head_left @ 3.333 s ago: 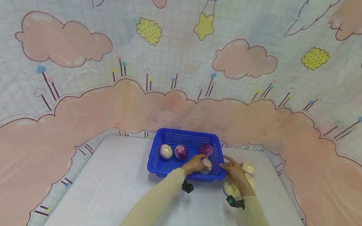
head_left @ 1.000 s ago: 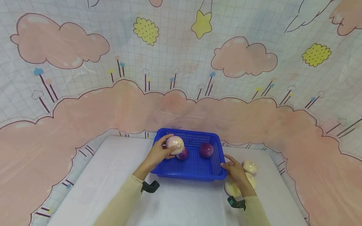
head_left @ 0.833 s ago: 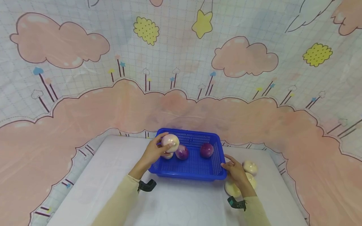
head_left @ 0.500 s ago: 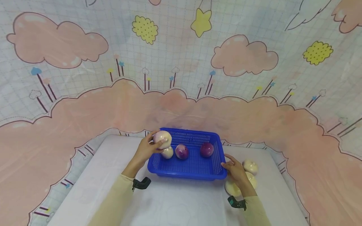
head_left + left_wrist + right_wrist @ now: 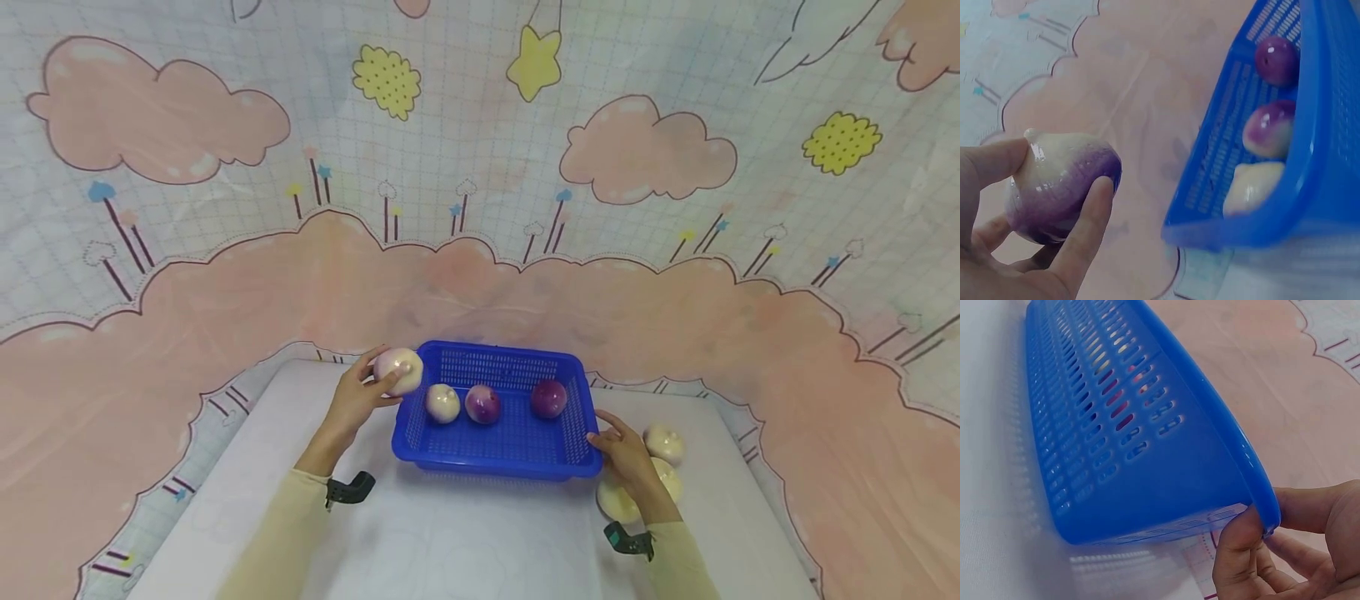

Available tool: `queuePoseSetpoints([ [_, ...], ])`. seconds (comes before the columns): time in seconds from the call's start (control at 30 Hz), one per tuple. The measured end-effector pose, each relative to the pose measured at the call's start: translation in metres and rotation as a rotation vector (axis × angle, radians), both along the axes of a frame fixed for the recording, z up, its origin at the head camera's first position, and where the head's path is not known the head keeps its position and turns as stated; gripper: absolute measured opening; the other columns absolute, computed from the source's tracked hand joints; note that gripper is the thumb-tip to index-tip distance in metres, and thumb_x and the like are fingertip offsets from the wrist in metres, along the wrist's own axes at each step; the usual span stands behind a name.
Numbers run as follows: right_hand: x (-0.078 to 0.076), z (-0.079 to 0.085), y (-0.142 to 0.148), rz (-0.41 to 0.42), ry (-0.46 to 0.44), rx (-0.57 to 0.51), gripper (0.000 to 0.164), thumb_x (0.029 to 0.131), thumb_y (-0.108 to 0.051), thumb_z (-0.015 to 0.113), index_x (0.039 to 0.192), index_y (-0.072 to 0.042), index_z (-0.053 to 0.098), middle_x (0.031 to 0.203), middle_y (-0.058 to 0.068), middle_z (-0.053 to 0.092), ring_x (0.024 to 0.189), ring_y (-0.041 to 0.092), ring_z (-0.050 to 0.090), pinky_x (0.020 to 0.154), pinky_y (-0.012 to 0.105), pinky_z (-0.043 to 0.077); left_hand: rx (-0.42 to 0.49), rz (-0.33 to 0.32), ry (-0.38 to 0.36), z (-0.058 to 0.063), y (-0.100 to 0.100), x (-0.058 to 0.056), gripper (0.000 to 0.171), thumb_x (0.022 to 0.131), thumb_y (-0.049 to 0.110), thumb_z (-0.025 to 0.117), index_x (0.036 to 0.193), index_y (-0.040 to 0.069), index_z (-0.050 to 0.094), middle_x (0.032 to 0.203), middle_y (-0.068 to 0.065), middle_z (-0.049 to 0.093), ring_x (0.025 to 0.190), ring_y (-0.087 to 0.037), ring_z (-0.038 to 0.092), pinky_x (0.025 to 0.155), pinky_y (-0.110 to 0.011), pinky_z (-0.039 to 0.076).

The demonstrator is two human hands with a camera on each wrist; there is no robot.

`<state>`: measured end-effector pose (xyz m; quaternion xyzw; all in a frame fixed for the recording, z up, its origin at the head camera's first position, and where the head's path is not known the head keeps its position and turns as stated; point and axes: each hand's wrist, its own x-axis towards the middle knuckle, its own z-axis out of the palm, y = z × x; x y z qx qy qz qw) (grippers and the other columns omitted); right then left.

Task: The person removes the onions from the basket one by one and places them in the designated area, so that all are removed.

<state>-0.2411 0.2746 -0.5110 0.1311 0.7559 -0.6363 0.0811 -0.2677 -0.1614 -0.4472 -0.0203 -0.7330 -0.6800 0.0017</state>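
My left hand (image 5: 352, 404) holds a glossy purple-and-white onion (image 5: 401, 372) between thumb and fingers, raised beside the left rim of the blue basket (image 5: 487, 468). In the left wrist view the purple side of this onion (image 5: 1060, 187) shows. Inside the basket, a mostly white onion (image 5: 442, 403) sits at the left with a purple-and-white onion (image 5: 482, 405) beside it. A dark purple onion (image 5: 549, 399) lies further right. My right hand (image 5: 630, 460) pinches the basket's right rim (image 5: 1260, 487), thumb and fingers on either side of it.
Several pale onions, one of them a whitish onion (image 5: 664, 445), lie on the white table (image 5: 480, 542) right of the basket, partly behind my right hand. A patterned cloth (image 5: 480, 292) with clouds and stars hangs behind the table and round its sides.
My left hand has lifted the onion from the basket's right part and carried it left, past the left rim. My right hand has kept its hold on the basket.
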Motion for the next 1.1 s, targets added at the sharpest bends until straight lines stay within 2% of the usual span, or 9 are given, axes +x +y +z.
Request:
queuePoseSetpoints([
  [0.13, 0.000, -0.002, 0.000, -0.002, 0.001, -0.016, 0.059, 0.096, -0.011, 0.062, 0.150, -0.013, 0.038, 0.090, -0.001, 0.058, 0.079, 0.013, 0.053, 0.065, 0.023, 0.045, -0.046, 0.054, -0.006, -0.009, -0.014, -0.001, 0.071, 0.094, 0.032, 0.067, 0.153, 0.011, 0.032, 0.143, -0.027, 0.043, 0.109, -0.027, 0.062, 0.080, -0.032, 0.060],
  [0.37, 0.002, 0.000, -0.001, -0.003, 0.003, -0.033, 0.060, 0.096, -0.011, 0.061, 0.151, -0.013, 0.037, 0.093, 0.001, 0.058, 0.081, 0.014, 0.053, 0.067, 0.023, 0.046, -0.101, 0.137, -0.089, -0.032, -0.035, -0.006, 0.073, 0.096, 0.036, 0.063, 0.154, 0.010, 0.028, 0.143, -0.030, 0.040, 0.111, -0.032, 0.060, 0.081, -0.031, 0.060],
  [0.6, 0.002, 0.002, -0.001, -0.004, -0.002, -0.037, 0.060, 0.097, -0.011, 0.061, 0.151, -0.014, 0.036, 0.095, 0.002, 0.058, 0.082, 0.014, 0.054, 0.068, 0.023, 0.048, -0.110, 0.142, -0.197, -0.070, -0.042, -0.015, 0.079, 0.094, 0.042, 0.063, 0.153, 0.005, 0.025, 0.141, -0.029, 0.041, 0.112, -0.027, 0.057, 0.091, -0.039, 0.057],
  [0.73, 0.002, 0.001, -0.001, -0.002, 0.001, -0.034, 0.059, 0.097, -0.012, 0.060, 0.151, -0.014, 0.037, 0.096, 0.001, 0.058, 0.082, 0.013, 0.054, 0.068, 0.024, 0.049, -0.102, 0.146, -0.238, -0.086, -0.043, -0.018, 0.077, 0.096, 0.040, 0.062, 0.153, 0.004, 0.024, 0.142, -0.032, 0.040, 0.113, -0.030, 0.056, 0.094, -0.042, 0.055],
  [0.9, 0.003, 0.000, -0.001, -0.001, -0.011, -0.039, 0.060, 0.098, -0.013, 0.059, 0.153, -0.015, 0.034, 0.097, 0.001, 0.058, 0.082, 0.013, 0.055, 0.069, 0.023, 0.049, -0.123, 0.154, -0.275, -0.096, -0.041, -0.022, 0.074, 0.097, 0.038, 0.061, 0.153, 0.004, 0.025, 0.143, -0.033, 0.040, 0.106, -0.028, 0.061, 0.091, -0.040, 0.057],
  [1.1, 0.002, 0.000, -0.002, -0.005, 0.003, -0.032, 0.059, 0.097, -0.013, 0.060, 0.151, -0.015, 0.036, 0.094, 0.000, 0.057, 0.080, 0.013, 0.053, 0.066, 0.023, 0.046, -0.065, 0.154, -0.294, -0.102, -0.037, -0.031, 0.079, 0.096, 0.037, 0.063, 0.153, 0.003, 0.022, 0.144, -0.034, 0.035, 0.105, -0.029, 0.060, 0.085, -0.037, 0.059],
])
